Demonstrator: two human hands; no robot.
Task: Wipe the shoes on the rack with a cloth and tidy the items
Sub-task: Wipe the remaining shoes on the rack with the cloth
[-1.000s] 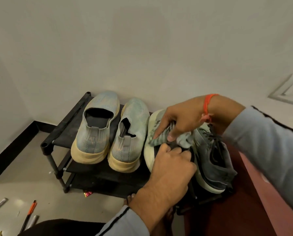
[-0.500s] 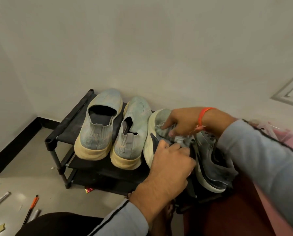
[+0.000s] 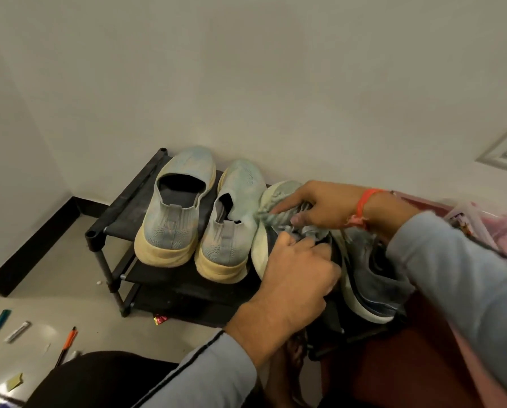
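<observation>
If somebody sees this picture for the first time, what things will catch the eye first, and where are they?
First, the two hands in the middle right: the right hand, with an orange wristband, presses a grey cloth onto a tilted shoe, while the left hand grips that shoe from the near side. Next, the pair of pale blue slip-ons with cream soles, standing heel-first on the top shelf of the black rack against the wall.

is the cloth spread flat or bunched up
Bunched up: the cloth is crumpled under the right hand, pressed on the tilted shoe.
</observation>
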